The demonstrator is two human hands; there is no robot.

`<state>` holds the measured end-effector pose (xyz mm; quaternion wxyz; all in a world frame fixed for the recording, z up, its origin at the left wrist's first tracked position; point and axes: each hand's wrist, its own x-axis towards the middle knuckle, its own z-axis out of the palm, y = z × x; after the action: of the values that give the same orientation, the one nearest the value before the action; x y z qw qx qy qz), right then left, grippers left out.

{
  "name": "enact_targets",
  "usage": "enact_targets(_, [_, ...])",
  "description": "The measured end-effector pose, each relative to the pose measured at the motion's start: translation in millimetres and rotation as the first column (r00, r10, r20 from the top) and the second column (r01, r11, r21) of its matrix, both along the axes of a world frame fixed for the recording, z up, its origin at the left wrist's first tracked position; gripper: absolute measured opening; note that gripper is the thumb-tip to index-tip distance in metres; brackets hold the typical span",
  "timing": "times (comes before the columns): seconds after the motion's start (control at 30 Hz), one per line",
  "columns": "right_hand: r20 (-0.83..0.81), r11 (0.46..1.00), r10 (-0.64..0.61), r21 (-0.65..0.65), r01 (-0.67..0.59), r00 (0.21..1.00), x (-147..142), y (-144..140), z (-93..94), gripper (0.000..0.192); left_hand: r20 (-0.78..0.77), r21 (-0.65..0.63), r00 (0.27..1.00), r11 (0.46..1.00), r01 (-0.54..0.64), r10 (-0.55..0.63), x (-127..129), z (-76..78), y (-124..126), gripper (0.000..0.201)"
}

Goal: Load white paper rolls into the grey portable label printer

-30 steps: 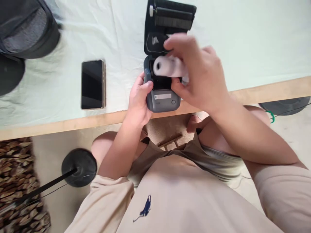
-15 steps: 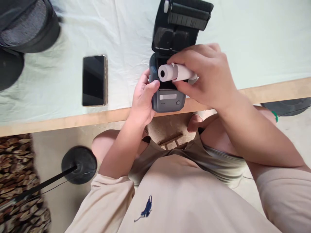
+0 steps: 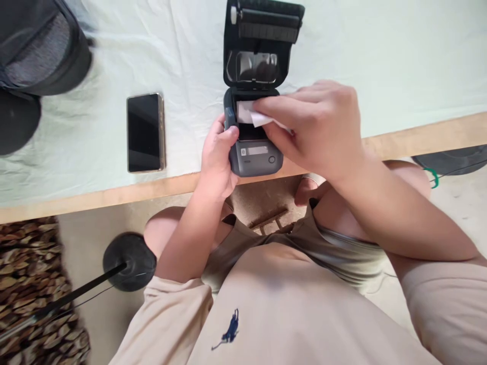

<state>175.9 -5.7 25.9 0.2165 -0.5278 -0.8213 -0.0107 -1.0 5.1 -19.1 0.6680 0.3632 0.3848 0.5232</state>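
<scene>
A small dark grey label printer [image 3: 251, 162] stands at the table's front edge with its lid [image 3: 262, 43] raised and tilted back. My left hand [image 3: 218, 159] wraps its left side, the thumb over the rim. Inside the printer's bay lies a white paper roll [image 3: 244, 112], its right part hidden behind my fingers. My right hand [image 3: 315, 126] pinches the roll's loose paper end [image 3: 262, 119] between thumb and fingers, over the bay's right side.
A phone [image 3: 144, 133] lies face up to the left. Dark bag [image 3: 45, 50] sits at the far left. The table's wooden edge [image 3: 171, 186] runs in front of me. Below it are a black round stand base [image 3: 129, 261] and a leaf-patterned mat [image 3: 34, 284].
The paper roll has gone down from above the bay into it, and my right hand now grips its paper end. The printer sits slightly further left in view.
</scene>
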Motion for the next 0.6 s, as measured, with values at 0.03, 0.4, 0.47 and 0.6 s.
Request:
enact_targets(0.03, [-0.004,0.999,0.048,0.011,-0.047,0.999,1,-1,-1.0,0.041,0.008,-0.023,1.000,1.000,0.001,-0.001,-1,0.0,1,0.015])
enact_targets(0.4, [-0.447,0.988,0.149,0.094,-0.119,0.882,8,-11,3.1,0.029,0.021,0.044,0.995,0.995,0.092,-0.093,-8,-8.0,0,0.036])
enact_targets(0.47, [-0.561,0.988,0.073,0.155,0.018,0.825,10,-5,4.7,0.023,-0.006,0.039,0.996,0.995,0.094,-0.094,-10,-9.7,0,0.046])
enact_targets(0.6, [-0.583,0.999,-0.052,-0.035,0.039,0.811,15,13,11.9,0.045,-0.036,0.058,0.994,0.993,0.106,-0.104,-12,-15.1,3,0.061])
